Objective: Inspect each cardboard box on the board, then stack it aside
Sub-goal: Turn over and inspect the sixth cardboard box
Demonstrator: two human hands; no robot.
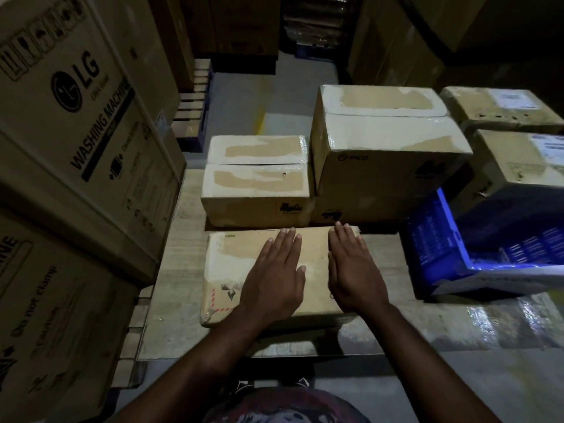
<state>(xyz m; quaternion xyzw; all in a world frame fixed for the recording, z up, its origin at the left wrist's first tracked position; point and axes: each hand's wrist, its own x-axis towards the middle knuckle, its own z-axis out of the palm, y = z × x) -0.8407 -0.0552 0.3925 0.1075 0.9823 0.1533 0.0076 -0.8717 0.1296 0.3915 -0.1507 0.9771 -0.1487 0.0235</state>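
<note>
A flat cardboard box (232,270) with tape remnants lies on the wooden board (177,325) near its front edge. My left hand (274,279) rests flat on the box top with straight fingers. My right hand (354,270) lies flat beside it on the box's right part, fingers straight and together. Behind this box sits a low taped box (256,190). To its right stands a taller box marked PICO (384,141), resting on another box whose lower front (351,213) just shows.
Large washing machine cartons (76,141) tower at the left, close to the board. A blue and white box (476,242) lies tilted at the right. Two more cardboard boxes (512,148) stand at the back right. A yellow floor line (261,123) runs behind.
</note>
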